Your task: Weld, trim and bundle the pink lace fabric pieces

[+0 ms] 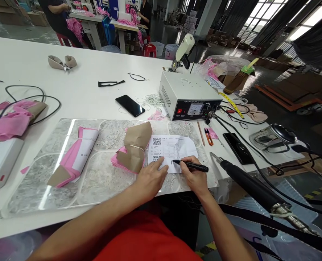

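A printed paper sheet (185, 146) with two QR codes lies on the marbled mat (95, 181). My right hand (195, 175) grips a black marker (195, 166), its tip touching the lower part of the sheet beside a short dark stroke. Fingers apart, my left hand (151, 177) rests on the sheet's lower left edge. Just left of the sheet sits a bundle of brown card and pink cloth (133, 148), tied with a thin band. Another pink bundle, wrapped in white paper (87, 145), lies farther left on the mat.
A grey control box (190, 90) stands behind the sheet. Orange snips (208, 137), two phones (129, 105) and a glass mug (272, 137) are around it. At the right, a black handheld tool (250, 185) trails cables. People sit at sewing machines (125, 12) beyond the table.
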`<state>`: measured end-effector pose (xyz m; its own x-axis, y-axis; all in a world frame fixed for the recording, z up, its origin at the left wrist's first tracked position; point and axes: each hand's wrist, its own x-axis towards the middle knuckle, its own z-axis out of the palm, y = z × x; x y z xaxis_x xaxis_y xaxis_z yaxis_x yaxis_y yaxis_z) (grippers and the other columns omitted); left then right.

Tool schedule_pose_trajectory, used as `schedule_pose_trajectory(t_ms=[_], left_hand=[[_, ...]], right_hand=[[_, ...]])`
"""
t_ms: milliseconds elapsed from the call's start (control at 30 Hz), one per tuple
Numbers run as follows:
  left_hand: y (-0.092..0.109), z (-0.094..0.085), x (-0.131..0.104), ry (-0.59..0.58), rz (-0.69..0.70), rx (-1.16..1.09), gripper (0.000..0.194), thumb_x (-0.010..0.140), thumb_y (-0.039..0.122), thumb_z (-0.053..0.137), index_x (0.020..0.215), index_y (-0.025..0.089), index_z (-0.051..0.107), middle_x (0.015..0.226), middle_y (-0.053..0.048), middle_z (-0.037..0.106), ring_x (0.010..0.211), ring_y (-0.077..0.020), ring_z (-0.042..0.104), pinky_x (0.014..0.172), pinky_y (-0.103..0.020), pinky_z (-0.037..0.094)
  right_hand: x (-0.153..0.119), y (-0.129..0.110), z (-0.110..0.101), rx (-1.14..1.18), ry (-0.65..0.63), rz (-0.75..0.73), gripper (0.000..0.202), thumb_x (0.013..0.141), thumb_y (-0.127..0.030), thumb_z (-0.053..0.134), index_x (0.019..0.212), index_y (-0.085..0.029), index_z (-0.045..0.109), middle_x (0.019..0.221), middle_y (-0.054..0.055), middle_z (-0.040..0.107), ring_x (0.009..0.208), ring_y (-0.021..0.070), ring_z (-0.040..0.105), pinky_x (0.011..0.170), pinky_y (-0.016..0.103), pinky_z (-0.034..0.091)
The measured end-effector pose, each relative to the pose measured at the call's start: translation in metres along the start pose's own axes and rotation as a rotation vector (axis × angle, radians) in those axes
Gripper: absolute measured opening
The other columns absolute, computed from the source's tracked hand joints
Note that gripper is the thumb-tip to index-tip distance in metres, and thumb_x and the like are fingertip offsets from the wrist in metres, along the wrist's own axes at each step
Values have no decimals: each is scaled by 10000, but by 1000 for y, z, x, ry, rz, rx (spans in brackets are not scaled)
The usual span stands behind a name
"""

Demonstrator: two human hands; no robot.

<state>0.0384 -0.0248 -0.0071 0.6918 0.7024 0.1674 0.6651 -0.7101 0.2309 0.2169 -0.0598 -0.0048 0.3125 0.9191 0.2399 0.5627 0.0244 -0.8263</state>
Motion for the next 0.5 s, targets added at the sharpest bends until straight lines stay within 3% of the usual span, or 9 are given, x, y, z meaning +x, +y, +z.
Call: schedule_pose_trajectory(t_ms=[333, 500], left_hand=[[1, -2, 0, -15, 5, 16, 256, 894, 214, 491, 1103, 188, 635, 1304, -150, 550, 921, -256, 659, 683, -368, 578], [0, 0, 0, 6, 11, 19, 253, 904, 215, 469, 1088, 183, 639, 1292, -147, 562, 938, -252, 660, 700, -369, 581]], right_hand=[[1, -2, 0, 2, 81, 19, 123, 767, -291, 560, 685, -198, 562, 567, -32, 545, 500, 116, 503, 499, 242, 421], [-4, 6, 1, 250, 171, 64, 136, 776, -280, 560, 673, -198, 528, 500, -52, 491, 444, 110, 465, 470, 251, 397]])
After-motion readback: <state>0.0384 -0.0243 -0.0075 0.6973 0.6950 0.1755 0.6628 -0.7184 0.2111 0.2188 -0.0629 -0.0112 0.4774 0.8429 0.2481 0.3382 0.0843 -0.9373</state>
